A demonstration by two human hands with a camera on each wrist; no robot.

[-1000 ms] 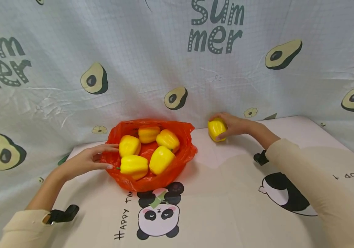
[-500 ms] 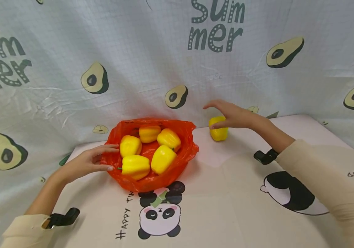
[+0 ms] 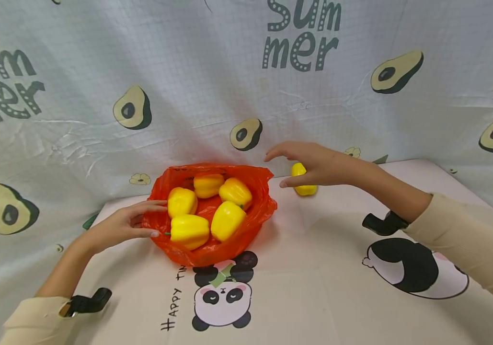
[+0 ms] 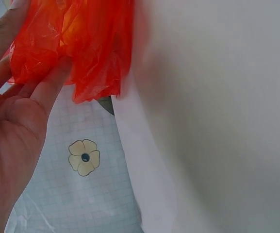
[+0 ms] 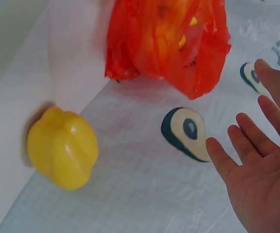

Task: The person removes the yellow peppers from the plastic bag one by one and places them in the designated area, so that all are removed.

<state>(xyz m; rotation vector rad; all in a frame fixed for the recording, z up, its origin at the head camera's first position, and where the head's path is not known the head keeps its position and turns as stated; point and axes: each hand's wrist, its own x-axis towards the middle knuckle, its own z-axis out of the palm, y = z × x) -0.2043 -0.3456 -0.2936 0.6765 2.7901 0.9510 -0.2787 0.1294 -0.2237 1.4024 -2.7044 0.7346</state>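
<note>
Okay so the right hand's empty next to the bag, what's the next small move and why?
Probably reach the right hand into the orange bag for one of the yellow peppers. That hand is open, just off the lone pepper on the table, while the left hand holds the bag's rim.

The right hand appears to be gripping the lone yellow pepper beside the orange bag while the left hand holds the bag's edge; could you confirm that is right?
Not quite. The right hand is open and holds nothing; it hovers apart from the lone yellow pepper, which lies on the table, as the right wrist view shows. The rest stands: the left hand holds the edge of the orange bag.
</note>
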